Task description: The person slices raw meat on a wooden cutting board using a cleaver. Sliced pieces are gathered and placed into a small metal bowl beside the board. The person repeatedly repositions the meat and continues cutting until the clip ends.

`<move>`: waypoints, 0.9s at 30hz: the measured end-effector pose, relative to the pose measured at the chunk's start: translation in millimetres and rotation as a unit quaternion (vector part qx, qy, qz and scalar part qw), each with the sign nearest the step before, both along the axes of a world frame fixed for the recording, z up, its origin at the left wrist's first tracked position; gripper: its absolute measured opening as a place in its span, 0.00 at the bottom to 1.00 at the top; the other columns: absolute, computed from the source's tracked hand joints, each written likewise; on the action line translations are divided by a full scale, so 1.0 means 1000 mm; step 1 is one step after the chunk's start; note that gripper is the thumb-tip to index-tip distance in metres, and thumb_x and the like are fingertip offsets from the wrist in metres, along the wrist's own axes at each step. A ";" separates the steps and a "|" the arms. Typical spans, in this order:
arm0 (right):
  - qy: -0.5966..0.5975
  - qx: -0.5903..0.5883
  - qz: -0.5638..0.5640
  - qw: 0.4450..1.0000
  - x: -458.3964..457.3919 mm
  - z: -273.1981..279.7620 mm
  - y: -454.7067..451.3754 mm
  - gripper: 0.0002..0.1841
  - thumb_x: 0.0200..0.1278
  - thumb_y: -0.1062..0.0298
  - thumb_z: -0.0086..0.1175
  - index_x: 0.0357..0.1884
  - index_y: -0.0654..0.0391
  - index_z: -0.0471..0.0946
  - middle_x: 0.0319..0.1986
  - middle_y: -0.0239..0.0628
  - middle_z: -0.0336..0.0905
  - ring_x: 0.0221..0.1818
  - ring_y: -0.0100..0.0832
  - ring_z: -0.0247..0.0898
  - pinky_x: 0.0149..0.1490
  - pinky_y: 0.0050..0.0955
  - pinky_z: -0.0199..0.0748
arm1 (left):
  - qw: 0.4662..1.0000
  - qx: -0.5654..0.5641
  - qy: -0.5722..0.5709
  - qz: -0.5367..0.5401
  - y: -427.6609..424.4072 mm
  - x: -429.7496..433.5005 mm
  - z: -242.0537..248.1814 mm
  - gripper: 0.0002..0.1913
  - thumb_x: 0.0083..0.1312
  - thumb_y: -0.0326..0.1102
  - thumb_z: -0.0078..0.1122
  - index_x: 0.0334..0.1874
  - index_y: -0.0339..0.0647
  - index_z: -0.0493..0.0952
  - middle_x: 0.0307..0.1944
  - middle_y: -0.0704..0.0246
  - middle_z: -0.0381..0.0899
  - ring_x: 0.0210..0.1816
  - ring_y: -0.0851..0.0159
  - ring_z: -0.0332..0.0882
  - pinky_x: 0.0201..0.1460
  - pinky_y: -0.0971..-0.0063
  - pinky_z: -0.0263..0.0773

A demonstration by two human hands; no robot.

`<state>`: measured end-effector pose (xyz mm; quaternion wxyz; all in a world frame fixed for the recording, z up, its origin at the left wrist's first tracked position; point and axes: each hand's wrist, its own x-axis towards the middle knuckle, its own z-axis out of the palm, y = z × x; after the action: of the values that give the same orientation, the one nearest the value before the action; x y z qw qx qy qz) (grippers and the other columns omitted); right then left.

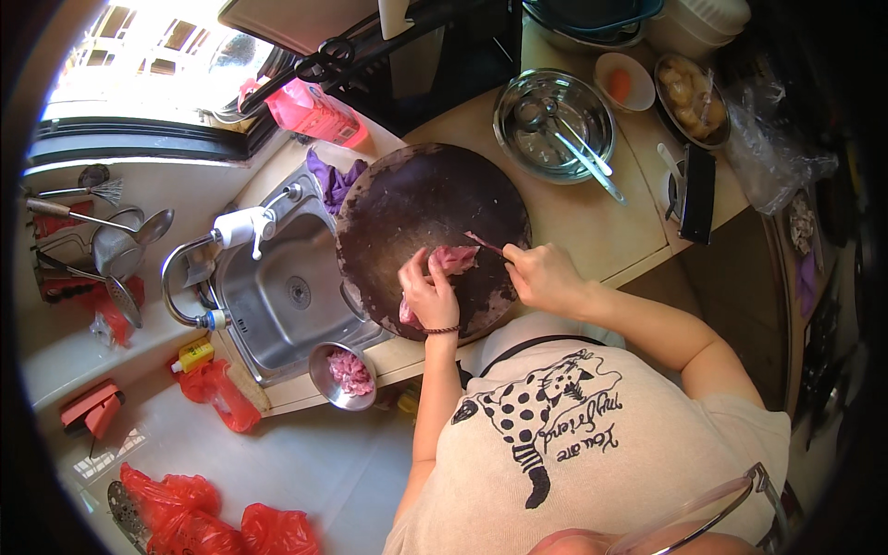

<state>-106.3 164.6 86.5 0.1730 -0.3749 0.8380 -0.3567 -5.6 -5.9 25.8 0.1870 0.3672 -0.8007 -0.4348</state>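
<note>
A round, dark, worn wooden chopping board lies before me, beside the sink. On it my left hand presses a chunk of raw pink meat, fingers curled over its near end. More raw meat shows beside the left palm, partly hidden by the hand. My right hand is closed around a thin knife-like tool, seen nearly edge-on. Its tip reaches just past the meat chunk; whether they touch is unclear. A metal bowl with small cut pieces of meat stands at the counter's edge.
Left of the board is a steel sink with a white tap. A purple cloth touches the board. Behind stand a knife rack and a glass bowl with spoons. A phone stands at right.
</note>
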 end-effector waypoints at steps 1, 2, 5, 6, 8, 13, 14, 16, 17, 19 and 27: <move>0.001 -0.005 0.004 1.000 0.002 -0.003 0.000 0.04 0.54 0.73 0.54 0.30 0.60 0.71 0.14 0.50 0.72 0.20 0.53 0.72 0.25 0.47 0.68 | 0.989 -0.146 0.002 -0.001 0.000 -0.001 0.000 0.13 0.70 0.36 0.48 0.50 0.36 0.74 0.42 0.60 0.74 0.22 0.71 0.75 0.27 0.79 0.72; -0.001 -0.002 0.008 1.000 0.004 -0.005 0.000 0.04 0.54 0.73 0.54 0.30 0.60 0.71 0.15 0.50 0.72 0.20 0.53 0.72 0.25 0.47 0.68 | 0.999 0.026 -0.013 0.036 0.002 0.004 0.002 0.14 0.68 0.36 0.52 0.50 0.35 0.73 0.47 0.58 0.70 0.24 0.70 0.75 0.28 0.78 0.72; 0.001 0.004 0.029 1.000 0.009 -0.012 -0.001 0.04 0.53 0.74 0.53 0.30 0.60 0.71 0.15 0.49 0.73 0.20 0.52 0.72 0.26 0.47 0.69 | 1.000 0.015 -0.001 -0.023 0.003 0.005 0.000 0.14 0.66 0.35 0.55 0.50 0.36 0.74 0.46 0.59 0.71 0.26 0.69 0.76 0.30 0.77 0.72; 0.002 0.018 0.037 0.999 0.009 -0.013 -0.002 0.04 0.52 0.74 0.53 0.31 0.60 0.71 0.15 0.49 0.73 0.20 0.52 0.73 0.26 0.47 0.69 | 0.990 -0.119 0.006 -0.070 0.004 0.004 -0.003 0.16 0.65 0.33 0.56 0.52 0.34 0.71 0.47 0.61 0.69 0.24 0.69 0.78 0.19 0.83 0.73; 0.006 0.007 0.049 0.999 0.009 -0.015 -0.004 0.05 0.51 0.74 0.54 0.31 0.60 0.71 0.15 0.49 0.73 0.20 0.51 0.73 0.25 0.47 0.69 | 0.994 -0.100 0.009 -0.051 0.002 0.000 -0.008 0.16 0.64 0.31 0.57 0.52 0.33 0.71 0.47 0.60 0.69 0.24 0.68 0.79 0.20 0.82 0.74; 0.033 0.003 0.078 0.996 0.010 -0.014 -0.011 0.06 0.47 0.76 0.54 0.29 0.61 0.71 0.14 0.48 0.72 0.19 0.49 0.73 0.25 0.45 0.69 | 0.996 0.069 -0.005 0.055 0.008 -0.001 -0.011 0.13 0.60 0.29 0.58 0.45 0.32 0.70 0.40 0.59 0.71 0.30 0.61 0.78 0.32 0.73 0.74; 0.042 0.004 0.087 0.995 0.010 -0.013 -0.011 0.07 0.45 0.76 0.54 0.29 0.61 0.71 0.13 0.48 0.72 0.18 0.49 0.73 0.24 0.45 0.69 | 0.996 0.061 0.011 0.058 0.011 -0.001 -0.011 0.13 0.60 0.28 0.58 0.45 0.32 0.70 0.40 0.58 0.70 0.30 0.60 0.77 0.32 0.72 0.73; 0.057 0.023 0.112 0.992 0.008 -0.011 -0.011 0.08 0.43 0.76 0.54 0.28 0.61 0.71 0.14 0.47 0.73 0.19 0.47 0.74 0.25 0.43 0.70 | 0.992 0.079 0.067 0.071 0.016 -0.001 -0.011 0.14 0.58 0.27 0.59 0.45 0.31 0.70 0.38 0.58 0.70 0.31 0.59 0.77 0.32 0.70 0.73; 0.063 0.041 0.129 0.989 0.007 -0.010 -0.012 0.08 0.42 0.76 0.55 0.28 0.61 0.71 0.15 0.47 0.74 0.20 0.47 0.75 0.26 0.42 0.71 | 0.995 0.046 0.049 0.071 0.017 0.000 -0.011 0.14 0.57 0.27 0.59 0.44 0.31 0.70 0.37 0.58 0.70 0.31 0.58 0.77 0.32 0.70 0.72; 0.071 0.059 0.152 0.984 0.003 -0.008 -0.012 0.09 0.40 0.76 0.55 0.28 0.62 0.71 0.16 0.47 0.76 0.21 0.46 0.76 0.27 0.41 0.73 | 0.997 0.011 0.037 0.063 0.018 -0.001 -0.011 0.15 0.55 0.27 0.61 0.43 0.31 0.70 0.36 0.59 0.70 0.30 0.57 0.76 0.31 0.69 0.71; 0.025 0.147 0.205 0.967 -0.010 0.002 -0.002 0.10 0.41 0.76 0.55 0.30 0.62 0.72 0.19 0.49 0.77 0.24 0.48 0.77 0.30 0.43 0.73 | 0.988 -0.126 0.065 0.061 0.020 -0.007 -0.013 0.13 0.54 0.28 0.62 0.38 0.33 0.69 0.30 0.60 0.68 0.28 0.54 0.71 0.30 0.65 0.67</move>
<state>-115.9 162.7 88.3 0.2745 -0.5181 0.7906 -0.1767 -12.8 13.9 12.5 0.3098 0.3602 -0.8110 -0.3413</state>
